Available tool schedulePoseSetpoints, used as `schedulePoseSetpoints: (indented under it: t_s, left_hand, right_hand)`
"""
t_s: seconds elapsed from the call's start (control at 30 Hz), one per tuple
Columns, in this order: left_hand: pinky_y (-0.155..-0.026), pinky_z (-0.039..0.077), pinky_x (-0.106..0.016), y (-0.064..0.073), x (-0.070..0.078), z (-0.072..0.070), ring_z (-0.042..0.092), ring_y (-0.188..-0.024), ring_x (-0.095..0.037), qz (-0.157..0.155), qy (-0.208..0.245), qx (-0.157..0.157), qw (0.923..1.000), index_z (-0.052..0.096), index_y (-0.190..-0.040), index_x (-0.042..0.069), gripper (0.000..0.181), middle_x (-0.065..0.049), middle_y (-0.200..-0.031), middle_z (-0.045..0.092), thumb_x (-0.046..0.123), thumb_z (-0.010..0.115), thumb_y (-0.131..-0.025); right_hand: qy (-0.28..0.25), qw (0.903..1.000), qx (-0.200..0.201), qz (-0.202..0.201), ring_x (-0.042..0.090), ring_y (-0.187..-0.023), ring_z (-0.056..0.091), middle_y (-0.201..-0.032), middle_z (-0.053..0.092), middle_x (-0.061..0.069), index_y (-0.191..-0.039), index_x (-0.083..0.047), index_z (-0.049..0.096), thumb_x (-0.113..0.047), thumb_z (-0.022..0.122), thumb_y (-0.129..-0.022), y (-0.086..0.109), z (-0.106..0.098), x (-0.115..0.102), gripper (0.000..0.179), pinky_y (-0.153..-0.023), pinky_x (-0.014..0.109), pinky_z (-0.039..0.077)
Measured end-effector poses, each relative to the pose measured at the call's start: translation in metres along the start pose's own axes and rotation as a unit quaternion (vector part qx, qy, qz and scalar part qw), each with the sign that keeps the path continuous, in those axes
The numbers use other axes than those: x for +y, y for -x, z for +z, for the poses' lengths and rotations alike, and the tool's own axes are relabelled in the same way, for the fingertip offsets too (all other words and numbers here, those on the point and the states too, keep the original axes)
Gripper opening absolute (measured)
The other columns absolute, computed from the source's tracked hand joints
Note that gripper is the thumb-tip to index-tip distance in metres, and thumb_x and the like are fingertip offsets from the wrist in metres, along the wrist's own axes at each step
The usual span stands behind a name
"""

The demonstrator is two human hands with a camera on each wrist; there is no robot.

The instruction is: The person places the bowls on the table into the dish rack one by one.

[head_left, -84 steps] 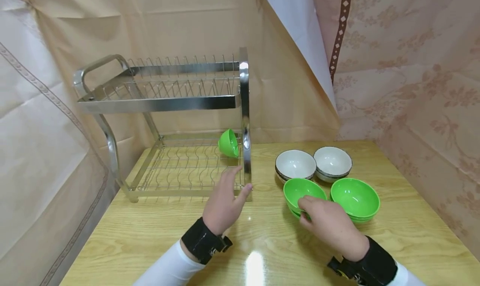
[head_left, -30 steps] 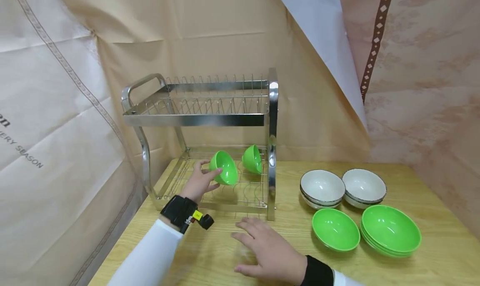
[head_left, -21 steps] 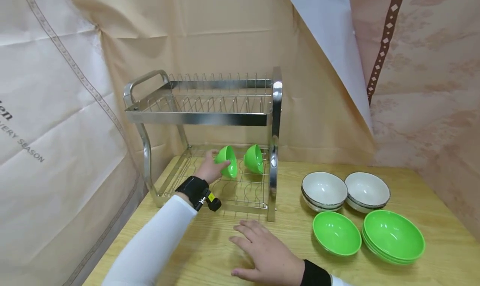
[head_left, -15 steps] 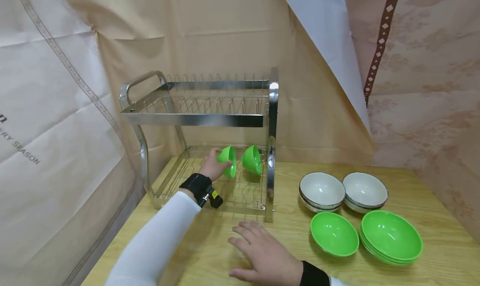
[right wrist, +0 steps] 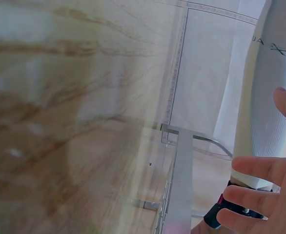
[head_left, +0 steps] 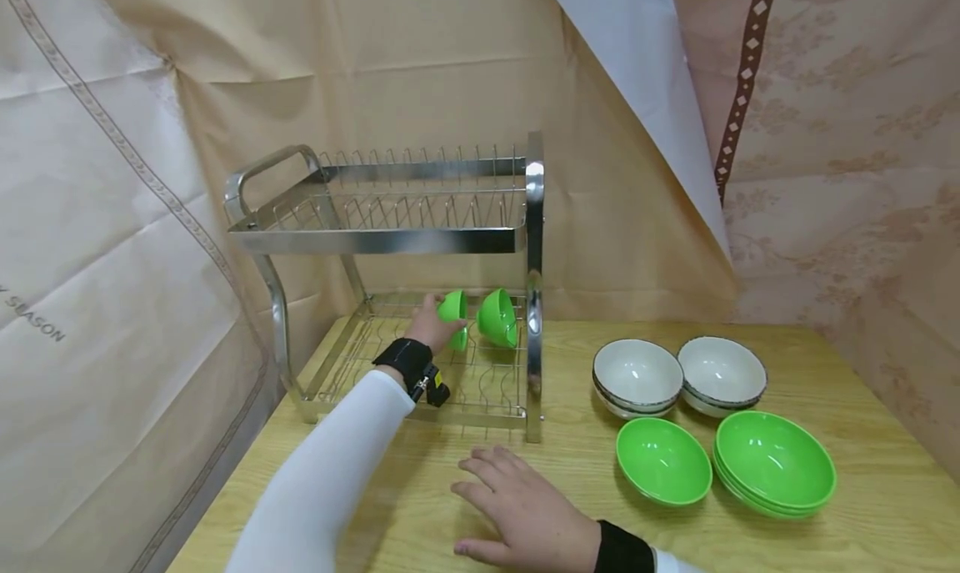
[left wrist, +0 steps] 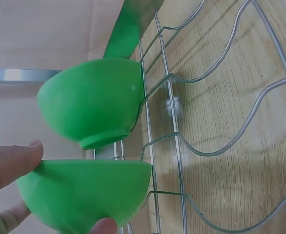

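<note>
My left hand (head_left: 432, 325) grips a small green bowl (left wrist: 87, 192) on its side, fingers and thumb around its outer wall. The bowl's rim edge meets the wires on the lower tier of a metal dish rack (head_left: 375, 241). Just right of it, a second green bowl (head_left: 497, 317) stands tilted on its side in the same tier. In the left wrist view the two bowls sit one beside the other, a narrow gap between them. My right hand (head_left: 528, 510) hovers low at the table's front with fingers spread, holding nothing.
Right of the rack stand two stacks of white bowls with dark rims, a left white stack (head_left: 638, 374) and a right white stack (head_left: 722, 371). Before them are a green bowl (head_left: 663, 462) and a stack of green bowls (head_left: 774, 463). Cloth (head_left: 420, 72) hangs behind.
A green bowl left the near-left green stack, and my left hand has carried it into the rack's lower tier, turning it sideways. My right hand has let go of the bowls and drawn back leftward.
</note>
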State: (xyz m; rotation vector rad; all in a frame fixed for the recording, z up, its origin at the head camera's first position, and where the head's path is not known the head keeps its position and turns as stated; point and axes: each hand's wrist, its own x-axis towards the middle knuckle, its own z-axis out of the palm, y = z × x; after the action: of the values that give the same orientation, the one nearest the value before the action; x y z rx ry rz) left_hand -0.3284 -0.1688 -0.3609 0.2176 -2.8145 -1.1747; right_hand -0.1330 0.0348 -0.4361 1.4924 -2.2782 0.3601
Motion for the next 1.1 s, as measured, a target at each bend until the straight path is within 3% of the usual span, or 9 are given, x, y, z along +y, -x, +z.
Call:
schedulePoseSetpoints:
  t_s: [0.27, 0.57, 0.9, 1.1]
  left_hand:
    - [-0.085, 0.052, -0.048, -0.006, -0.001, 0.004, 0.050, -0.104, -0.036, 0.003, -0.025, -0.001, 0.9997, 0.029, -0.145, 0.008, 0.069, -0.027, -0.126, 0.042, 0.031, 0.067, -0.092]
    - [-0.090, 0.050, -0.047, -0.009, -0.005, 0.008, 0.052, -0.109, -0.035, 0.007, -0.021, -0.029, 0.9993, 0.027, -0.144, 0.001, 0.069, -0.027, -0.128, 0.052, 0.025, 0.067, -0.092]
    - [-0.094, 0.047, -0.050, -0.019, -0.005, 0.011, 0.048, -0.114, -0.037, 0.016, -0.034, -0.024, 0.9990, 0.029, -0.144, 0.001, 0.067, -0.027, -0.134, 0.046, 0.029, 0.063, -0.094]
    - [-0.093, 0.047, -0.052, -0.007, 0.000, 0.007, 0.046, -0.112, -0.039, 0.009, -0.064, -0.012, 0.9979, 0.027, -0.148, 0.004, 0.070, -0.027, -0.138, 0.037, 0.044, 0.053, -0.097]
  right_hand:
    - [0.006, 0.9998, 0.017, -0.011, 0.025, -0.125, 0.040, -0.131, 0.054, 0.007, -0.123, -0.015, 0.059, -0.058, 0.051, -0.093, 0.000, 0.002, -0.002, 0.054, -0.105, 0.048, 0.039]
    - [-0.001, 0.9997, 0.014, -0.018, 0.021, -0.123, 0.042, -0.128, 0.056, 0.006, -0.122, -0.015, 0.060, -0.058, 0.047, -0.095, 0.000, 0.003, -0.004, 0.052, -0.105, 0.045, 0.039]
    - [-0.007, 1.0000, -0.003, -0.001, 0.021, -0.123, 0.042, -0.128, 0.057, 0.006, -0.123, -0.015, 0.059, -0.057, 0.053, -0.093, -0.001, 0.001, -0.001, 0.052, -0.106, 0.047, 0.038]
    - [-0.015, 0.9994, -0.028, 0.012, 0.020, -0.124, 0.040, -0.129, 0.056, 0.006, -0.124, -0.016, 0.059, -0.057, 0.052, -0.093, 0.000, -0.004, -0.002, 0.052, -0.107, 0.047, 0.037]
